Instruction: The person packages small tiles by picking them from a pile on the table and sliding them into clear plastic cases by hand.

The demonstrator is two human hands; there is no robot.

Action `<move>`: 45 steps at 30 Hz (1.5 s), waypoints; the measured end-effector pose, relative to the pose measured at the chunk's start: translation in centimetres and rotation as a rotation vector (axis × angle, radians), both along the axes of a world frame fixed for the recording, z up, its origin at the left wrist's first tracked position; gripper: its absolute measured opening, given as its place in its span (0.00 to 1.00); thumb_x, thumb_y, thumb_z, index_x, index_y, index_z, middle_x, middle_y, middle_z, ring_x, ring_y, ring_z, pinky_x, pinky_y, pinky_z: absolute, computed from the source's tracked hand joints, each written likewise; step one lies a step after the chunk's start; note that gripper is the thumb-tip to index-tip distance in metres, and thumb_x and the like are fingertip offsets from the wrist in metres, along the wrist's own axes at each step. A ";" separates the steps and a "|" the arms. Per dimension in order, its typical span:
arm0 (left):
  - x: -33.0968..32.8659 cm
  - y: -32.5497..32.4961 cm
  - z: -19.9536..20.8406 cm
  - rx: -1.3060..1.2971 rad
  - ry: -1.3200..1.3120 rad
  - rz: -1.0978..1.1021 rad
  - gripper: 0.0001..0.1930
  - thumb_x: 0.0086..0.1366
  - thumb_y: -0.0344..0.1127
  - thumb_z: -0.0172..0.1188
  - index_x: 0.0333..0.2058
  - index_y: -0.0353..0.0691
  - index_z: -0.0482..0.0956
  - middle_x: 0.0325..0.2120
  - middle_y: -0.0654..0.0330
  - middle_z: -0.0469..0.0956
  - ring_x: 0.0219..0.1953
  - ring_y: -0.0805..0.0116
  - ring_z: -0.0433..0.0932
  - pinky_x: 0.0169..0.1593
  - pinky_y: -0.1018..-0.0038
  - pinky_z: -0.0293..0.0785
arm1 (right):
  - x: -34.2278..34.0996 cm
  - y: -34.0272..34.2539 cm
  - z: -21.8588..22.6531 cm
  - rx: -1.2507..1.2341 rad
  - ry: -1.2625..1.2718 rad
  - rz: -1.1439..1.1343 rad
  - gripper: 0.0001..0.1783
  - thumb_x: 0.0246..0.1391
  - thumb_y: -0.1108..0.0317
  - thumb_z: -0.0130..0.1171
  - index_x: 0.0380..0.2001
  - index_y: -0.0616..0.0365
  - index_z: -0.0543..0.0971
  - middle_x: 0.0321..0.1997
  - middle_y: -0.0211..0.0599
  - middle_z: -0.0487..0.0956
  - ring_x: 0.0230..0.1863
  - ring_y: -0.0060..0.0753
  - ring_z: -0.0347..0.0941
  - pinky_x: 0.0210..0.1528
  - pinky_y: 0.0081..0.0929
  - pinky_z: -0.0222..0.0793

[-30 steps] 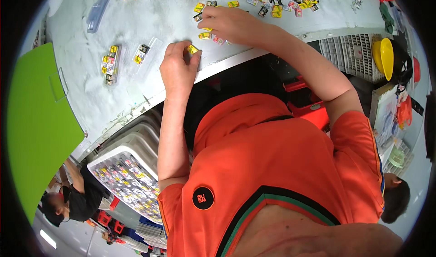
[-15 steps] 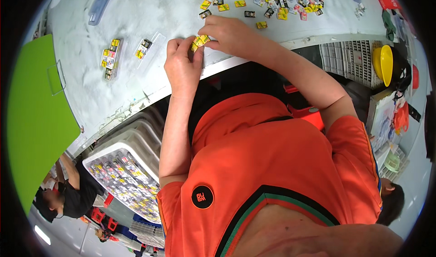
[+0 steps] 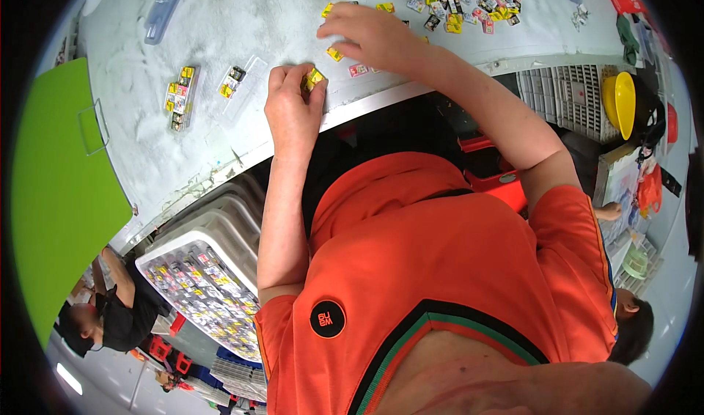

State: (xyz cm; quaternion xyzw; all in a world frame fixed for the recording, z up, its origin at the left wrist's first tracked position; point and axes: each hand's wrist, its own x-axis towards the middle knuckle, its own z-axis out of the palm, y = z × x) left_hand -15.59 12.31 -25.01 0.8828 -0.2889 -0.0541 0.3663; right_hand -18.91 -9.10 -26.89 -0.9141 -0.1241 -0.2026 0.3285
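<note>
My left hand [image 3: 294, 101] is closed near the table's front edge, thumb and fingers pinching a small yellow printed block [image 3: 313, 78]. Its fingers partly cover the block, so I cannot tell whether more than one is in the grip. To the right and a little farther off, my right hand [image 3: 370, 37] is raised over the table with fingers apart, holding nothing. Below its fingertips lies another yellow block [image 3: 334, 53], and a pink one [image 3: 358, 70] rests by the palm. Left of my left hand, an open clear plastic case [image 3: 240, 83] contains a few black and yellow blocks.
A fuller clear case [image 3: 180, 100] lies farther left, and a bluish plastic case [image 3: 164, 13] behind it. Many loose blocks [image 3: 458, 4] spread across the far side. A green board [image 3: 62, 188] borders the left. Below the table edge stands a white tray [image 3: 202, 287] of filled cases.
My right hand has parted from the left and moved right and farther up the table, its fingers opening. The left hand has stayed near its place, still pinching yellow. Blocks beneath the right hand are uncovered.
</note>
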 end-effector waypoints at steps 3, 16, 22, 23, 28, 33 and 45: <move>-0.1 -0.1 0.1 -0.012 -0.001 -0.012 0.14 0.57 0.27 0.72 0.42 0.36 0.82 0.38 0.53 0.77 0.31 0.57 0.81 0.37 0.66 0.80 | 2.0 -1.5 0.0 -0.272 -0.081 0.027 0.16 0.53 0.73 0.64 0.47 0.53 0.82 0.44 0.33 0.78 0.48 0.40 0.76 0.50 0.35 0.75; 0.6 0.6 0.6 0.019 0.044 -0.140 0.15 0.57 0.26 0.71 0.44 0.36 0.82 0.37 0.55 0.76 0.31 0.59 0.81 0.37 0.68 0.79 | -6.7 -1.6 1.8 -0.108 0.231 -0.197 0.18 0.53 0.66 0.68 0.48 0.51 0.82 0.43 0.34 0.77 0.48 0.42 0.76 0.50 0.35 0.74; 0.3 0.0 1.0 0.049 0.056 -0.152 0.15 0.57 0.26 0.71 0.44 0.36 0.82 0.37 0.54 0.76 0.34 0.56 0.82 0.39 0.65 0.80 | -6.7 2.0 0.2 -0.221 0.024 -0.177 0.15 0.51 0.64 0.71 0.41 0.53 0.81 0.42 0.32 0.77 0.43 0.41 0.76 0.45 0.36 0.72; 0.2 -0.1 1.0 0.049 0.055 -0.151 0.15 0.57 0.26 0.71 0.44 0.36 0.82 0.37 0.54 0.76 0.34 0.56 0.82 0.39 0.65 0.80 | -6.7 2.3 0.3 -0.217 0.011 -0.216 0.15 0.50 0.63 0.71 0.39 0.53 0.80 0.42 0.32 0.77 0.43 0.41 0.75 0.44 0.35 0.72; -0.4 -0.2 1.0 0.020 0.092 -0.165 0.16 0.57 0.26 0.71 0.44 0.36 0.82 0.38 0.54 0.76 0.34 0.55 0.82 0.40 0.65 0.80 | -7.6 1.3 0.8 -0.088 0.024 -0.306 0.17 0.49 0.63 0.73 0.40 0.54 0.81 0.43 0.32 0.77 0.44 0.41 0.75 0.44 0.36 0.72; -0.6 -1.0 1.0 0.026 0.069 -0.198 0.16 0.56 0.26 0.72 0.44 0.37 0.82 0.38 0.53 0.76 0.34 0.55 0.82 0.39 0.65 0.80 | -7.9 -0.3 -0.1 -0.078 0.067 -0.149 0.18 0.49 0.67 0.72 0.45 0.54 0.81 0.41 0.33 0.77 0.44 0.43 0.76 0.44 0.39 0.74; -1.4 -1.2 0.2 0.013 -0.028 -0.084 0.16 0.56 0.28 0.72 0.44 0.38 0.83 0.37 0.53 0.77 0.33 0.54 0.82 0.38 0.64 0.81 | -6.7 2.0 0.0 0.025 0.150 -0.156 0.17 0.49 0.69 0.70 0.44 0.54 0.81 0.40 0.35 0.76 0.42 0.43 0.76 0.42 0.38 0.73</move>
